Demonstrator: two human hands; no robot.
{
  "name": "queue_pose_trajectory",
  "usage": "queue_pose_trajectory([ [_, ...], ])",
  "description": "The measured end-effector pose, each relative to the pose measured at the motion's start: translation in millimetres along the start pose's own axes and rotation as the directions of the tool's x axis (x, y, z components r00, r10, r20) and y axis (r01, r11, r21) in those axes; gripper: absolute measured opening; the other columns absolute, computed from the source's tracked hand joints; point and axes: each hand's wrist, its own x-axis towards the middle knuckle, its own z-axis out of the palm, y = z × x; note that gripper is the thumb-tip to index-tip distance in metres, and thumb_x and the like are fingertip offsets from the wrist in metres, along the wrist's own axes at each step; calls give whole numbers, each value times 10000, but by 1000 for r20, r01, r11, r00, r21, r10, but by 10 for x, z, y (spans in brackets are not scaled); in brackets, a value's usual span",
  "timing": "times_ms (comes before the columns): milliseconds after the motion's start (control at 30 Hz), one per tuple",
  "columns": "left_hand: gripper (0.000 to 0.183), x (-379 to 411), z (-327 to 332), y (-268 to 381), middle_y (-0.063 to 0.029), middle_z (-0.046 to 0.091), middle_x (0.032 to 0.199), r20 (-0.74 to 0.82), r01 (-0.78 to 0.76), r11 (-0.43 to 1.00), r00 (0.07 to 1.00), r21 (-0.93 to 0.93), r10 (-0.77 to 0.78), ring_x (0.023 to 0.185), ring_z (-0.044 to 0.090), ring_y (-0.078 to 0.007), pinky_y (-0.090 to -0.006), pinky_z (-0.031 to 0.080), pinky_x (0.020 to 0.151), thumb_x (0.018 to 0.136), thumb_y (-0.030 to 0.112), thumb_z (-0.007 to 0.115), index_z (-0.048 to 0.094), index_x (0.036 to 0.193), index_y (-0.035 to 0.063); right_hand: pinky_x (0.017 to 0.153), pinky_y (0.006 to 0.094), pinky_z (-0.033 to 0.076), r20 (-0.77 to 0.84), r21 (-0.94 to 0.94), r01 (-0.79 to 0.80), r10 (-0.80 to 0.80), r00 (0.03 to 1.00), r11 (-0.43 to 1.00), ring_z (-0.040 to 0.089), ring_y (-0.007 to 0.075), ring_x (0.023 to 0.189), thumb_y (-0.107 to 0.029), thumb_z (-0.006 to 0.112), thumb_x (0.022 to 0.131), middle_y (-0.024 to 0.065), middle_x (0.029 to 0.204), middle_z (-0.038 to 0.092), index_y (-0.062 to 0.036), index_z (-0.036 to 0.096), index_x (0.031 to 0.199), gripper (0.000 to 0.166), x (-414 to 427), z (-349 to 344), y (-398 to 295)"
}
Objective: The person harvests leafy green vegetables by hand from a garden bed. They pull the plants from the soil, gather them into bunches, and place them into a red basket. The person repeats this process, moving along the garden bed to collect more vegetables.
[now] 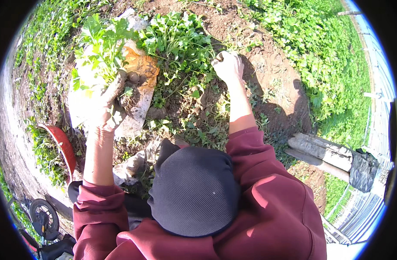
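My left hand (109,104), soiled with earth, is closed around the base of a bunch of leafy green plants (102,48) with soil at the roots. Beneath it lies a white and orange printed plastic sack (141,65), partly hidden by the leaves. My right hand (229,65) is at the right edge of a pile of cut or pulled green plants (179,42), its fingers curled near thin stems. Whether it grips a stem cannot be made out.
A red curved rim (63,146) lies at the left. A wheeled vehicle (44,219) stands at the lower left. A concrete post (322,149) with black plastic is at the right, by bare soil (276,74) and a dense green crop (331,71).
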Motion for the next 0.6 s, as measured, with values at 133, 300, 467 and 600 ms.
queue_pose_trajectory([
  [133,207,122,204,-418,-54,610,883,-51,82,991,996,103,-77,841,605,-172,-276,526,687,935,255,617,594,939,49,770,290,457,256,779,-207,0,967,593,602,127,851,-255,706,804,31,927,682,-41,676,1050,328,-252,-166,105],
  [300,333,292,478,-768,-57,690,995,-130,357,926,931,121,-342,848,633,-145,-288,520,758,882,266,688,677,1105,20,805,245,461,288,908,-179,-255,923,379,600,124,914,-160,572,923,34,1023,665,-4,614,1156,284,-652,-82,-60],
  [467,328,354,558,-793,-42,699,990,-185,389,887,918,249,-351,851,642,-159,-315,515,774,809,114,739,658,1114,22,953,318,420,318,699,116,-451,834,706,555,173,1082,-39,575,866,63,1153,635,-81,646,1167,312,-635,-204,-146],
  [600,438,287,404,-601,-38,667,1072,-246,177,984,953,-20,-176,945,602,-120,-277,507,803,853,92,689,589,1279,72,897,367,472,-83,200,-44,61,995,979,610,271,1042,-136,660,809,130,1117,638,-100,657,1100,293,-112,-420,-1],
])
